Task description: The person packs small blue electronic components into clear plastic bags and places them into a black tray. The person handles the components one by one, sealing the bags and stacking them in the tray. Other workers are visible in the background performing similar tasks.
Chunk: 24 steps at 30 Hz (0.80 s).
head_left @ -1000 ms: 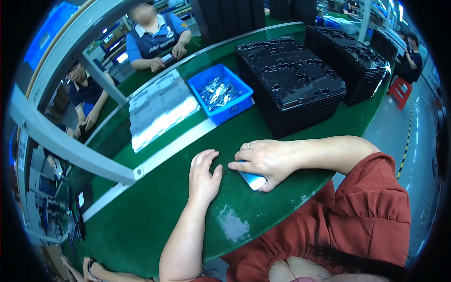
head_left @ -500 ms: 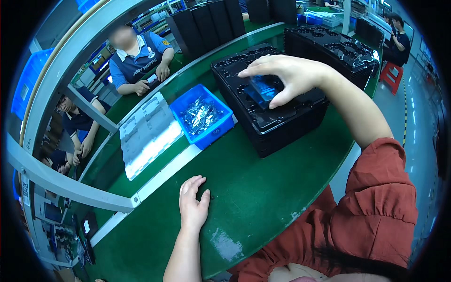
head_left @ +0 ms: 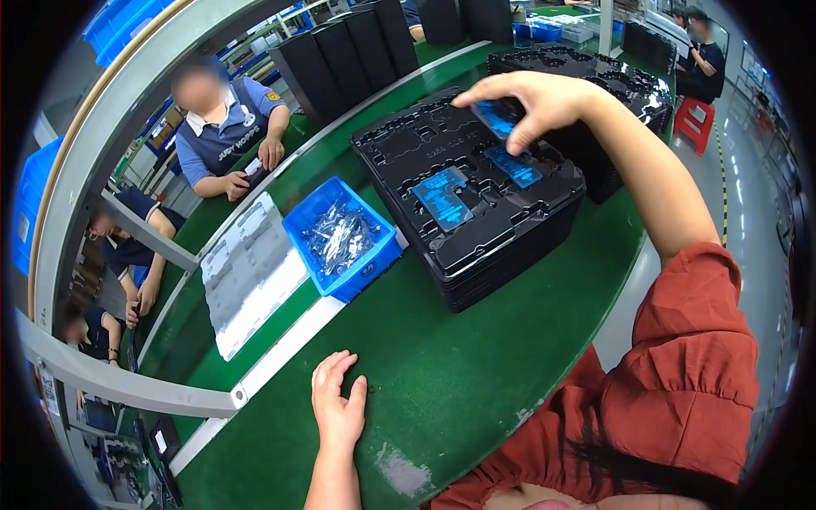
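Note:
My right hand [head_left: 544, 106] arches over the far right part of a black moulded plastic tray [head_left: 416, 140], the top one of a stack. Between its thumb and fingers is a thin rectangular plate with blue film [head_left: 493, 117], partly hidden by the hand. A larger blue-filmed plate [head_left: 443, 198] lies flat near the tray's left front, and a smaller blue-filmed plate [head_left: 515, 166] rests right of it, just below my thumb. My left hand [head_left: 337, 399] lies on the green table [head_left: 450, 365], fingers loosely stretched and thumb apart, holding nothing.
Left of the trays stands a blue bin [head_left: 344, 289] of small shiny parts, beside a whitish moulded tray [head_left: 251, 276]. More black trays [head_left: 625, 81] are stacked behind right. A grey metal frame [head_left: 127, 370] crosses the left side. Co-workers [head_left: 229, 127] sit across the table.
My right hand has moved farther back across the tray. Two blue plates now lie uncovered where it was, with another at its fingers. The view has shifted slightly; my left hand stays on the table.

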Available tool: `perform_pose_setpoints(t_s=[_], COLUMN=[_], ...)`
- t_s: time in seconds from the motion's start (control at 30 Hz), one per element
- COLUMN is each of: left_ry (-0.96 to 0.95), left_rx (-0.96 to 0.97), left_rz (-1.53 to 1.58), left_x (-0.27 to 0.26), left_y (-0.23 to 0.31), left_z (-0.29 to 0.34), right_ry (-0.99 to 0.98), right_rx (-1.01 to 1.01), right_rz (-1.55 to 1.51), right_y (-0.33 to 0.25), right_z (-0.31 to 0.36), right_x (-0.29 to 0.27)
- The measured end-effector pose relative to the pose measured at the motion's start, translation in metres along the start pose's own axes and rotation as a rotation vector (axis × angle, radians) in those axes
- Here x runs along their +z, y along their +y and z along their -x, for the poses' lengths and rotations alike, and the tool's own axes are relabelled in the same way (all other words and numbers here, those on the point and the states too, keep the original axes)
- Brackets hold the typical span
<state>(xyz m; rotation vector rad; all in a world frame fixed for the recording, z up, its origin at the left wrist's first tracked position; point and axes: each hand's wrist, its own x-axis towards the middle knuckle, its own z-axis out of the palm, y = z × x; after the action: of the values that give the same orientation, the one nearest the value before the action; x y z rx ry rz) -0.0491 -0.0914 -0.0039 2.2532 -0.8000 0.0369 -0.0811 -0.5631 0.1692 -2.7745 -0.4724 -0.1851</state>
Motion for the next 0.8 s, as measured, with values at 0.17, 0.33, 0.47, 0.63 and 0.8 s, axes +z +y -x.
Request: perform_pose_setpoints(t_s=[0.17, 0.33, 0.47, 0.63, 0.8], left_ry=[0.006, -0.004, -0.002, 0.005, -0.001], left_rx=[0.012, 0.011, -0.008, 0.0, 0.015], left_rz=[-0.003, 0.015, 0.02, 0.016, 0.026], left_x=[-0.003, -0.002, -0.003, -0.004, -0.001], left_y=[-0.001, 0.002, 0.005, 0.003, 0.003], left_z=[0.001, -0.001, -0.002, 0.0, -0.002], right_ry=[-0.034, -0.112, -0.216, -0.187, 0.087], right_rx=[0.147, 0.201, 0.139, -0.042, -0.018], right_rz=[0.039, -0.045, -0.154, -0.039, 0.268], right_y=[0.036, 0.056, 0.042, 0.0, 0.021], right_z=[-0.058, -0.088, -0.113, -0.141, -0.125], right_x=[0.011, 0.008, 0.017, 0.046, 0.037])
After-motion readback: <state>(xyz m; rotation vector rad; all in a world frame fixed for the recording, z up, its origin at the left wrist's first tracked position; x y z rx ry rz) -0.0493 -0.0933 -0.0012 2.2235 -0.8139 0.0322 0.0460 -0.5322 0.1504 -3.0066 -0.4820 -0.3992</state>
